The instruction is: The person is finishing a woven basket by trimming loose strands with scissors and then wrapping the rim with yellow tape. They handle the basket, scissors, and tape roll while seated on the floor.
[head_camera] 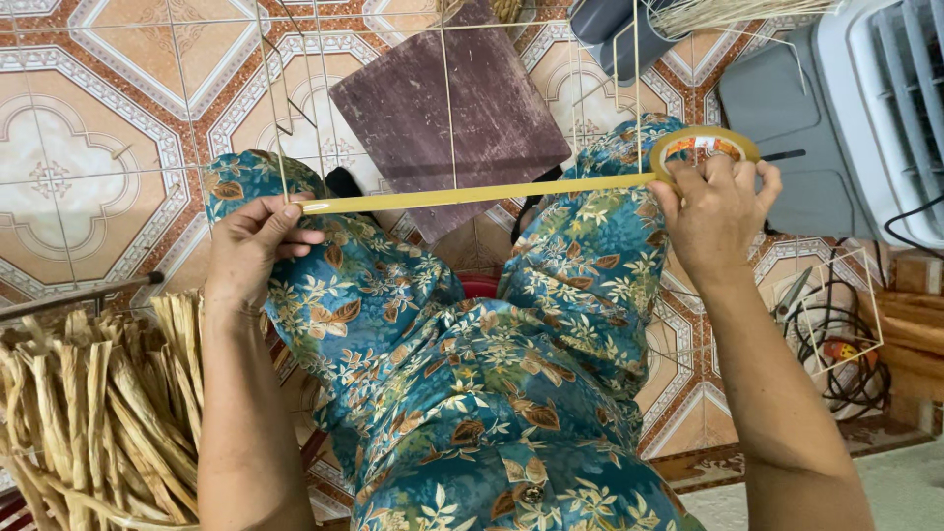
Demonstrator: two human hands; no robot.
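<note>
One roll of tape (704,146), yellowish, was clamped in the right hand (713,211) above the right knee. Its drawn-out strip (472,194) ran level to the left hand (251,251), fingers pinched together on the free end. Behind stood a thin wire frame (447,108) and a purple board (452,108); dried straw bundles (98,413) lay at the left on the patterned tile floor (88,147).

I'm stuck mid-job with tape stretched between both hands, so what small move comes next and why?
Probably lower the taut tape strip onto the wire frame: the left hand pinches its free end, the right hand holds the tape roll, and the wires lie directly beneath.
</note>
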